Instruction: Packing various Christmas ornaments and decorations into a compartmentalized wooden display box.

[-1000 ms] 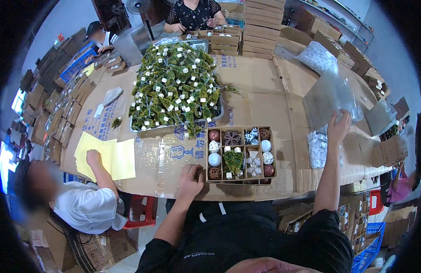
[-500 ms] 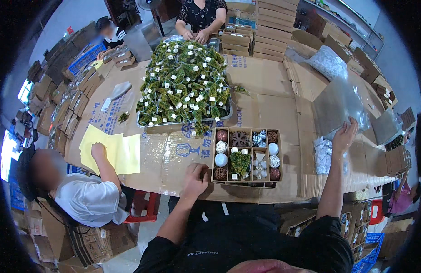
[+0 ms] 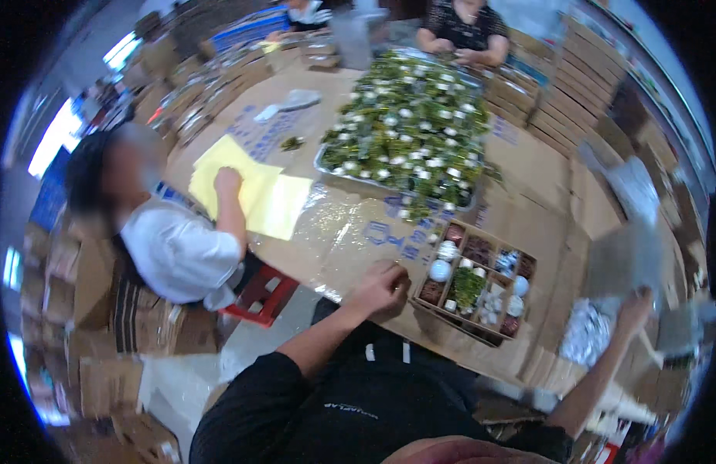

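In front of me stands a divided cardboard box [image 3: 472, 330] filled with ornaments: brown and white balls, a pale blue ball [image 3: 439, 270], pinecone-like pieces and a green tinsel bundle with white tags [image 3: 467, 288]. My left hand [image 3: 381, 291] rests on the table just left of the box, fingers curled, nothing visible in them. My right hand [image 3: 635, 311] is stretched out to the right, its fingers closed at the near edge of a clear plastic sheet [image 3: 617, 261]; blur softens the grip. Below that sheet lies a clear bag of silvery-white pieces [image 3: 586, 332].
A metal tray [image 3: 321, 164] heaped with green tinsel pieces stands mid-table. Yellow paper sheets [image 3: 277, 203] lie under the hand of a person [image 3: 180, 247] at my left. Another person [image 3: 465, 35] works across the table. Stacked cartons [image 3: 578, 85] rise at the far right.
My view has turned, so the table and box appear shifted and tilted in the picture. My right hand stays at the clear plastic sheet; my left hand stays beside the box.
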Motion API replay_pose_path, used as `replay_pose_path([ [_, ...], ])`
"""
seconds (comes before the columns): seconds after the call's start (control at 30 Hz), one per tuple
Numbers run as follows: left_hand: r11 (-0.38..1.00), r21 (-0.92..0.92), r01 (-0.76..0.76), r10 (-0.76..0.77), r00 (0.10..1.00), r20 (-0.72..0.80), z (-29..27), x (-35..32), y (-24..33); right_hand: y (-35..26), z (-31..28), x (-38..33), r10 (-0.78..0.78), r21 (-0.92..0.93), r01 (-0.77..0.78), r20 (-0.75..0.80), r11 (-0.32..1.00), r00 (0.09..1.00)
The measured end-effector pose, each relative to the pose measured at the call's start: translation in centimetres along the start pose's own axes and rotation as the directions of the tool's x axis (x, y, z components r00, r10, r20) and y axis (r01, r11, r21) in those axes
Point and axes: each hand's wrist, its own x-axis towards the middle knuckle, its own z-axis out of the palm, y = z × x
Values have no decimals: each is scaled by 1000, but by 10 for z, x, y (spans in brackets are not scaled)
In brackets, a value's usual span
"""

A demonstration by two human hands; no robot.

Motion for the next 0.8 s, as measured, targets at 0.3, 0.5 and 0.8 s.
replay_pose_path([
  [0.3, 997, -2, -76, 76, 994, 82, -6, -7, -10, -18, -31, 22, -140, 21, 140, 17, 990, 990],
  [0.5, 995, 10, -100, 99, 991, 87, -10, -4, -7, -33, -54, 9, -49, -16, 51, 126, 999, 991],
  [0.8, 995, 47, -88, 78, 979, 190, -12, -1, -9, -79, -130, -62, 82, 400, -133, 142, 907, 986],
])
